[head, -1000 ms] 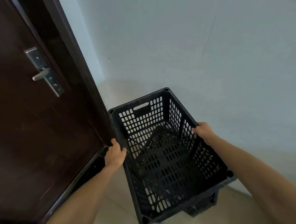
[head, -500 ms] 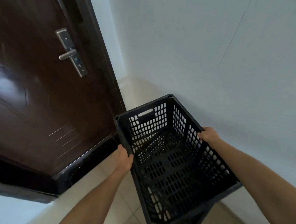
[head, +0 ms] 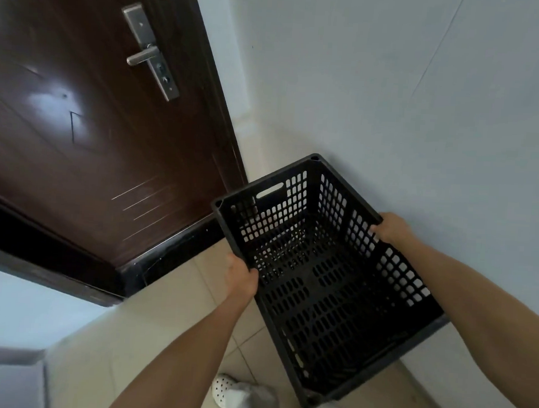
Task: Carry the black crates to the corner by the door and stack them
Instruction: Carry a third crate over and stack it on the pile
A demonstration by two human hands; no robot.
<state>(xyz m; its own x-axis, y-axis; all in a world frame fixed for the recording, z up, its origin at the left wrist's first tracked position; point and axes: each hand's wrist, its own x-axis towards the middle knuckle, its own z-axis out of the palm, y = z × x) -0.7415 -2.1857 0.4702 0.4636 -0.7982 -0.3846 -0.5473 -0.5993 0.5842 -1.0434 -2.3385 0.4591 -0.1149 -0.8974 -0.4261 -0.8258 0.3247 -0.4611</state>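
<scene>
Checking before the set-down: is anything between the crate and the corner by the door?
Nothing visible. Both hands, left and right, grip the black crate by its long rims, close to the wall beside the door. The floor directly under it is hidden.

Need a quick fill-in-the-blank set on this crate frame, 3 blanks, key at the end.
1. The left hand and right hand both grip the rim of the ____ crate.
2. Inside, the crate is ____.
3. The door by the crate has a ____ lever handle.

Missing words: black; empty; silver
</scene>
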